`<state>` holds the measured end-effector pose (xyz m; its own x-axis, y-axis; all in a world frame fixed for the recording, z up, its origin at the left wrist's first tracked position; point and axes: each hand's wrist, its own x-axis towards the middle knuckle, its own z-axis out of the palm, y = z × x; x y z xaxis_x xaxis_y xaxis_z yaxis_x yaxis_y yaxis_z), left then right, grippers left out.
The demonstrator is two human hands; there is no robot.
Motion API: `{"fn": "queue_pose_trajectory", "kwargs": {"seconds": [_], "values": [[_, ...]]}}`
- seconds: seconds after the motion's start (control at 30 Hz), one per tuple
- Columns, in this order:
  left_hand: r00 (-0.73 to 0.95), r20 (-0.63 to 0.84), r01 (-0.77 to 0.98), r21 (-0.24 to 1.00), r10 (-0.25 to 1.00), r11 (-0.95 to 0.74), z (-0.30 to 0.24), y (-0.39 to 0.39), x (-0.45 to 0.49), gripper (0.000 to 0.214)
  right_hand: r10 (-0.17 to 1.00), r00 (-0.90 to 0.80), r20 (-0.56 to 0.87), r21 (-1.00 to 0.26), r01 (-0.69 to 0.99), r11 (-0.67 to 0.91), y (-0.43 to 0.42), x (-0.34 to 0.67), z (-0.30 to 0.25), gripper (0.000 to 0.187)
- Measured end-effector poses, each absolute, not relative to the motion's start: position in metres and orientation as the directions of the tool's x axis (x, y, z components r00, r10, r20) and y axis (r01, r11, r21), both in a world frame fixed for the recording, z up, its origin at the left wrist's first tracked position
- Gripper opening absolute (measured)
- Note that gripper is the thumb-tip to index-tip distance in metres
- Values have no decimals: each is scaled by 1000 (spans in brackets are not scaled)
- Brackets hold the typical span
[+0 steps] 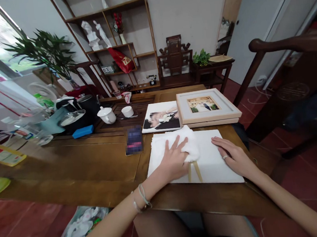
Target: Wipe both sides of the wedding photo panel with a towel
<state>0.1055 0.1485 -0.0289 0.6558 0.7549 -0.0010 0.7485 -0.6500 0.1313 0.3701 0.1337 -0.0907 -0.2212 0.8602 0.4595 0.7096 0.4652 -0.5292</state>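
Observation:
My left hand point(176, 158) lies palm down on a bunched white cloth point(191, 145), its fingers spread over it. Beneath the cloth is a flat white panel point(215, 173) at the table's front edge. Two tan strips point(194, 172) show on the panel below the cloth; what they belong to is hidden. My right hand point(233, 157), with a ring on one finger, rests its stretched fingers on the panel's right side and holds nothing. Just beyond the panel lies a photo print panel point(161, 117), beside stacked light-wood picture frames point(208, 105).
On the wooden table point(103, 158) are a dark pixelated object point(134, 140), a blue block point(83, 131), a white lidded cup point(106, 115) and a small white bowl point(127, 111). Bottles and a black kettle point(87, 103) crowd the left. A wooden chair point(279, 83) stands at right.

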Motion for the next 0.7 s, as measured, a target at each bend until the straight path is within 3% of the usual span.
{"fn": "queue_pose_trajectory", "kwargs": {"seconds": [0.13,0.33,0.5,0.7], "values": [[684,6,721,145,730,-677,-26,114,85,26,861,-222,458,-526,713,464,133,370,-90,36],[810,4,578,168,587,-799,-22,75,48,23,865,-214,453,-541,705,458,133,370,-91,35],[799,11,596,124,601,-794,-21,110,37,17,865,-221,451,-529,715,458,133,370,-91,36],[747,94,659,23,658,-751,-32,169,42,33,870,-212,444,-530,721,446,133,370,-90,35]]}}
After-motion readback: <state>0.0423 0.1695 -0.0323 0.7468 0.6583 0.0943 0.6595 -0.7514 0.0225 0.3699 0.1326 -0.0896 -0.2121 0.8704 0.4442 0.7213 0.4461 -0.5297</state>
